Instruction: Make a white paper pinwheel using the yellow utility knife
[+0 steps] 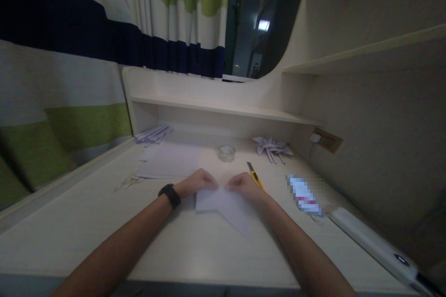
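A folded sheet of white paper (223, 206) lies on the desk in front of me, its lower edge slanting down to a point on the right. My left hand (200, 182), with a dark watch on its wrist, pinches the paper's top edge. Close beside it, my right hand (244, 184) pinches the same edge a little to the right. A yellow box cutter (256, 177) with its blade out lies just behind my right hand. Beyond the hands stands a roll of clear tape (226, 152).
Flat white sheets (170, 160) lie at the back left, by a bundle of paper sticks (153, 134). Several paper pinwheels (272, 148) rest at the back right. A blurred phone-like object (304, 195) and a long white device (371, 241) lie along the right wall.
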Action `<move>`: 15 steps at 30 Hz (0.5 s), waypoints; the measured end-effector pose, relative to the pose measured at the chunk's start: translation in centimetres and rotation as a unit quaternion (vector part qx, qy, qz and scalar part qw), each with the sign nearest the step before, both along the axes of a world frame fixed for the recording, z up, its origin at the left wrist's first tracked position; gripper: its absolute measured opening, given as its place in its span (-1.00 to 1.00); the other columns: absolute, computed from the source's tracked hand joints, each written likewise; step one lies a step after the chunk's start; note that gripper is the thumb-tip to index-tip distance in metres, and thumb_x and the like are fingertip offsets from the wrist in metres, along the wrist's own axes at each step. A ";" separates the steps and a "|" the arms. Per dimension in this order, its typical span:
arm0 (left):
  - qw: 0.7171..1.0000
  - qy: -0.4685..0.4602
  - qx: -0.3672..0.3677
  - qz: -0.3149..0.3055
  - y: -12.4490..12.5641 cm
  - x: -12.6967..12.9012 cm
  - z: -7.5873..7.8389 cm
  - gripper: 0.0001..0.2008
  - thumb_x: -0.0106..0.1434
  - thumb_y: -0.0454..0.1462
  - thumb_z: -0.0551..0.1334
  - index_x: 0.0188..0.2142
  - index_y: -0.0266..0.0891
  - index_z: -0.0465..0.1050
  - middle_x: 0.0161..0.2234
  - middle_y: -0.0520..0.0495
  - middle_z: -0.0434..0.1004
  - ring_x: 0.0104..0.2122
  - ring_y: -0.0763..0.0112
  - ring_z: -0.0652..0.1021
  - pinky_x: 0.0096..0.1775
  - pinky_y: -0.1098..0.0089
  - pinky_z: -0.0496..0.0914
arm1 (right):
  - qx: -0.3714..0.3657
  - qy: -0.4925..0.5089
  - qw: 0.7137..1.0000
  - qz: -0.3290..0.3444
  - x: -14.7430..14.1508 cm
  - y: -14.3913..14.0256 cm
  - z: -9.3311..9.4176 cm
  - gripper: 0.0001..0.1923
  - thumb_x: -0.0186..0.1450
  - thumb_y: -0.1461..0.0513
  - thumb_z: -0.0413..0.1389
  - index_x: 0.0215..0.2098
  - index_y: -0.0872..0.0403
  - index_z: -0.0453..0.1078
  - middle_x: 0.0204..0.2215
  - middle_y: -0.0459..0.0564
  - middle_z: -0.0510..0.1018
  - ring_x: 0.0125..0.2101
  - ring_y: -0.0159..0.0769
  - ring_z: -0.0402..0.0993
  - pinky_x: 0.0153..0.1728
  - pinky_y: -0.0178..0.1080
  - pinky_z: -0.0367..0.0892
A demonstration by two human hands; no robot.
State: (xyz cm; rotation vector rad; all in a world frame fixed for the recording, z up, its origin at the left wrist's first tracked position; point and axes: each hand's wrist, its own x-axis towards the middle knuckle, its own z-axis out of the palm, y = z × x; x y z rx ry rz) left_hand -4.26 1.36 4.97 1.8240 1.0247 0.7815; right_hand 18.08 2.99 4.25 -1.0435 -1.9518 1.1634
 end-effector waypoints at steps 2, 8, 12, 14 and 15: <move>1.000 -0.005 -0.004 0.001 0.1 0.0 -0.2 -0.75 0.02 -0.17 0.32 -0.43 -0.36 0.60 -0.54 -0.08 0.56 -0.55 0.42 0.44 -0.48 0.47 0.23 | 0.011 -0.005 1.000 -0.011 -0.2 -0.1 0.0 -0.78 0.00 0.17 0.26 -0.51 0.21 0.52 -0.61 -0.03 0.53 -0.60 -0.42 0.32 -0.55 -0.36 0.18; 1.000 0.011 0.014 -0.007 0.1 0.1 -0.3 -0.74 0.05 -0.16 0.29 -0.44 -0.37 0.60 -0.55 -0.07 0.54 -0.56 0.42 0.42 -0.49 0.46 0.22 | 0.018 -0.011 1.000 -0.022 -0.6 -0.3 0.0 -0.81 0.01 0.19 0.24 -0.50 0.20 0.53 -0.61 -0.02 0.54 -0.61 -0.42 0.31 -0.56 -0.37 0.17; 1.000 0.002 0.019 0.001 -0.1 0.1 0.3 -0.77 0.04 -0.19 0.30 -0.48 -0.38 0.58 -0.58 -0.06 0.52 -0.57 0.45 0.41 -0.50 0.47 0.21 | 0.010 -0.001 1.000 -0.023 -0.2 -0.4 0.6 -0.78 0.00 0.17 0.24 -0.50 0.21 0.53 -0.60 -0.01 0.54 -0.62 -0.42 0.31 -0.57 -0.36 0.17; 1.000 -0.006 0.011 0.001 -0.2 -0.1 0.6 -0.77 0.04 -0.20 0.29 -0.50 -0.38 0.57 -0.59 -0.05 0.51 -0.58 0.46 0.40 -0.52 0.48 0.20 | 0.000 -0.002 1.000 -0.019 0.2 -0.4 1.2 -0.76 -0.01 0.15 0.25 -0.51 0.21 0.53 -0.60 -0.01 0.54 -0.61 -0.42 0.31 -0.57 -0.36 0.17; 1.000 -0.007 0.006 0.000 -0.2 -0.2 0.7 -0.77 0.04 -0.19 0.29 -0.51 -0.38 0.56 -0.59 -0.05 0.50 -0.58 0.46 0.40 -0.53 0.49 0.20 | -0.004 -0.004 1.000 -0.016 0.5 -0.4 1.5 -0.76 -0.01 0.15 0.25 -0.52 0.21 0.52 -0.60 -0.01 0.54 -0.61 -0.42 0.32 -0.57 -0.36 0.18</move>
